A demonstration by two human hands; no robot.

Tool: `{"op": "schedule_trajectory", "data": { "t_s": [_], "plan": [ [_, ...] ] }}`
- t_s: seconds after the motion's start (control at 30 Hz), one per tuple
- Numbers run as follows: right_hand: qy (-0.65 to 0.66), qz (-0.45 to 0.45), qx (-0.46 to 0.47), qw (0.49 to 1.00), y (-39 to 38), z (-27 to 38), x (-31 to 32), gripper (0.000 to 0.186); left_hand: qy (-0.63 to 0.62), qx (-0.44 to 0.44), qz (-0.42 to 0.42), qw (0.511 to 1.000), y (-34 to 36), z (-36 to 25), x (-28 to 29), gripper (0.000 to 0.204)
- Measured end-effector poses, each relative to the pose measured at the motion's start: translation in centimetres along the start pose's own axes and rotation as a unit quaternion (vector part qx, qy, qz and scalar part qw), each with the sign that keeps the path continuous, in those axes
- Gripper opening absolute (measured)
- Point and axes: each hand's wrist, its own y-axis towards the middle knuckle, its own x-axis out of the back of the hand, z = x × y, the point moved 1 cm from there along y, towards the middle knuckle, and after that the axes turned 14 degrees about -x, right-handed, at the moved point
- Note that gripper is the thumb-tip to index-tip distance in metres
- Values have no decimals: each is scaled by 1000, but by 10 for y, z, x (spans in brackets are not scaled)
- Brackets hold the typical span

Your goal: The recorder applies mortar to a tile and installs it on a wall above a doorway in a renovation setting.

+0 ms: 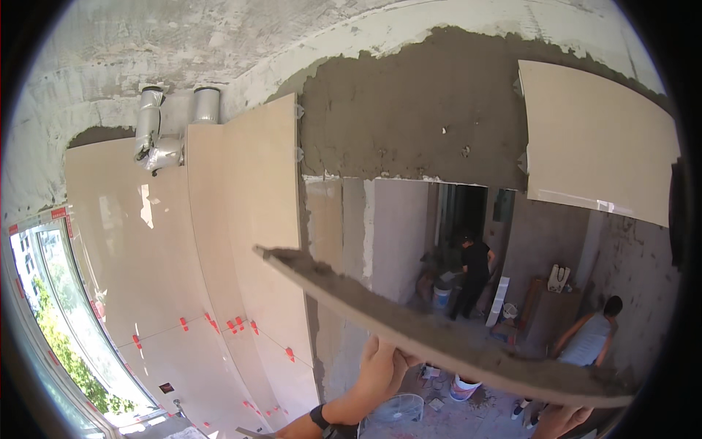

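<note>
A large tile (431, 329) crosses the lower middle of the head view, seen almost edge-on and slightly slanted, with grey mortar on its upper face. My left hand (384, 362) grips it from underneath, left of its middle, with a dark watch on that wrist. My right hand (563, 417) holds its lower edge near the right end. Above the held tile, a band of grey mortar (409, 110) covers the wall over an opening, between the beige tiled wall (234, 205) on the left and a beige tile (592, 139) fixed at the upper right.
A window (58, 314) is at left; silver ducts (150, 124) are above the tiles, which carry red spacers (234, 325). A person in black (475, 271) stands in the room beyond; another in a light top (585, 344) is at lower right. A bucket (462, 389) and fan (391, 413) stand below.
</note>
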Motion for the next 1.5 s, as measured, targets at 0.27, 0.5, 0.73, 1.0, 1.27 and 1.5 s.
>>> {"op": "schedule_trajectory", "data": {
  "t_s": [0.27,0.5,0.73,1.0,1.27,1.5],
  "plan": [
    [475,-59,-294,828,105,100,16,12,-313,95,-87,941,84,-35,30,46],
    [651,15,-321,688,134,168,21,29,-263,22,-94,960,83,-52,56,50],
    [643,140,-176,732,157,214,26,29,-257,32,-226,939,74,-38,89,52],
    [541,189,-75,816,247,234,29,38,-321,-22,-281,904,114,-63,89,53],
    [534,202,-24,821,298,266,36,41,-349,-66,-322,878,141,-68,97,52],
    [442,-161,76,879,324,284,35,43,-328,-65,-358,872,146,-68,103,50]
  ]
}}
